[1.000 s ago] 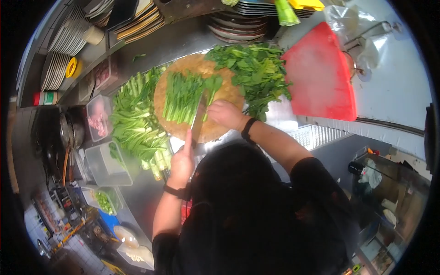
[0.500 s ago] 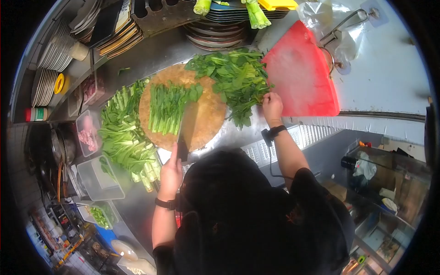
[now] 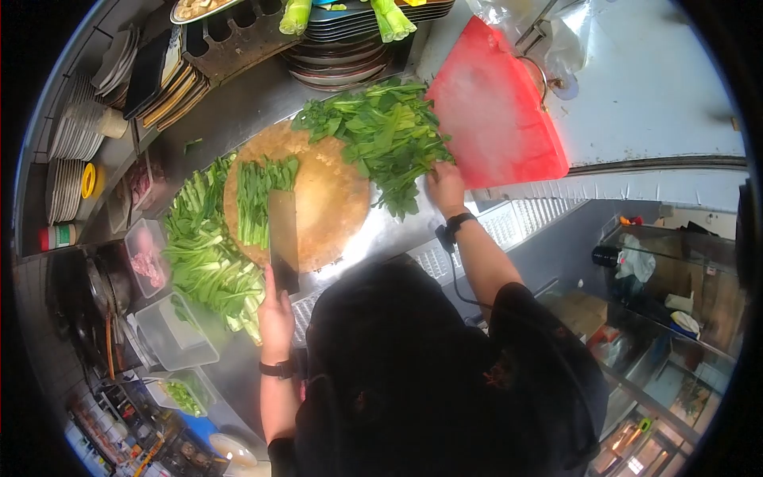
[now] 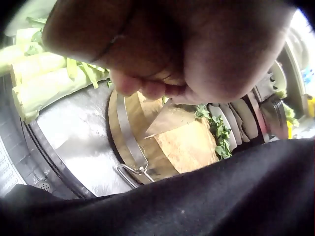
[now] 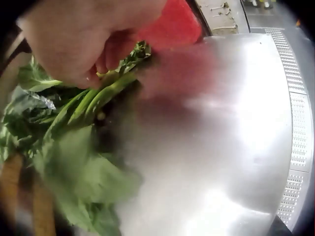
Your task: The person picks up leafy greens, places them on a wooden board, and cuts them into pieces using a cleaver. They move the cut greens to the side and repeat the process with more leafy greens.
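Observation:
My left hand [image 3: 276, 318] grips a cleaver [image 3: 284, 238], its broad blade lying over the round wooden chopping block [image 3: 334, 195]. Left of the blade, a row of greens [image 3: 253, 199] lies on the block. In the left wrist view, curled fingers [image 4: 152, 89] hide the cleaver's handle; part of the blade [image 4: 170, 118] shows beyond them. At the right, my right hand [image 3: 447, 189] is at the near edge of a pile of leafy greens [image 3: 389, 131]. The right wrist view shows its fingers curled round green stems [image 5: 93, 103], with leaves hanging below.
Long-stalked greens [image 3: 208, 258] are heaped left of the block. A red cutting board [image 3: 497, 111] stands beyond the right pile. Clear tubs [image 3: 176, 332], one with meat [image 3: 145, 258], line the left. Stacked plates [image 3: 338, 60] sit at the back.
My right hand left the block and moved right to the leafy pile, where it now grips stems. The cleaver has shifted left, and the greens beside it form a narrower row.

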A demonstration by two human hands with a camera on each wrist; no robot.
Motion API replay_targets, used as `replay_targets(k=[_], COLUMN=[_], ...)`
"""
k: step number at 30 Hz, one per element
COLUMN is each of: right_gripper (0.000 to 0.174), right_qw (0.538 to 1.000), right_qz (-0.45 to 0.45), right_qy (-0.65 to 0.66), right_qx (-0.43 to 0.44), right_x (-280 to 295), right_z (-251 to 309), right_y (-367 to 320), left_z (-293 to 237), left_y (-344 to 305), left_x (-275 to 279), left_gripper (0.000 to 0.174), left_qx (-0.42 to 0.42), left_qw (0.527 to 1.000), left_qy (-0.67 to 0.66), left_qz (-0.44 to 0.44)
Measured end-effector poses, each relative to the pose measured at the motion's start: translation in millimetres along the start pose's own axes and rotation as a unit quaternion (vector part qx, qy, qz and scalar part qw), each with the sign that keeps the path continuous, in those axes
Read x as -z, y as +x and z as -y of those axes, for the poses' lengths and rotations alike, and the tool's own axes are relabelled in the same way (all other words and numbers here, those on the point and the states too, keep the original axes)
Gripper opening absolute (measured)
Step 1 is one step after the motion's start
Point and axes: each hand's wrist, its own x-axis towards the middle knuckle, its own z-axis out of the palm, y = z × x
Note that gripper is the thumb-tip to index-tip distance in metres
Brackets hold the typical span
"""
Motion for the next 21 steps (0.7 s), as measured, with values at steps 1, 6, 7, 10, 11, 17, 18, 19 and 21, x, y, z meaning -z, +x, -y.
replay_targets(k=[1, 6, 7, 10, 11, 17, 18, 19, 21], right_gripper=[0.030, 0.032, 0.034, 0.035, 0.035, 0.033, 0.031, 0.030, 0.027], right_qw=[1.000, 0.996, 0.987, 0.946, 0.945, 0.933, 0.959, 0.978, 0.994], right_qz=[0.011, 0.048, 0.074, 0.190, 0.190, 0.217, 0.172, 0.125, 0.072], right_qy=[0.001, -0.079, -0.145, -0.230, -0.231, -0.261, -0.203, -0.144, -0.082], right_qx=[0.002, -0.012, -0.018, -0.130, -0.130, -0.116, -0.102, -0.089, -0.017], right_x=[1.5, 15.1, 19.8, 30.9, 30.0, 27.3, 31.0, 32.2, 25.6], right_z=[0.7, 2.6, 4.2, 12.3, 10.4, 9.0, 18.1, 23.9, 24.7], right_y=[-1.0, -1.9, -2.3, -2.7, -1.5, -4.9, 1.7, 5.8, 12.5], left_z=[-1.2, -4.1, -5.9, -6.2, -0.6, -1.7, -2.4, -3.7, -7.4], left_y=[-0.2, 0.0, 0.8, 0.9, 0.6, 1.1, 1.5, 1.6, 2.2], left_x=[0.2, 2.1, 3.3, 4.3, 0.9, 1.6, 2.0, 3.1, 5.3], left_gripper=[0.076, 0.076, 0.076, 0.075, 0.075, 0.075, 0.075, 0.075, 0.076], left_qx=[0.000, 0.009, 0.008, 0.045, 0.026, 0.023, 0.023, 0.023, 0.048], left_qw=[1.000, 1.000, 1.000, 0.998, 0.999, 0.999, 0.999, 0.999, 0.998], left_qy=[-0.001, 0.008, 0.007, 0.007, 0.005, -0.003, 0.001, 0.001, 0.014], left_qz=[0.000, 0.010, 0.009, 0.037, 0.024, 0.022, 0.022, 0.023, 0.041])
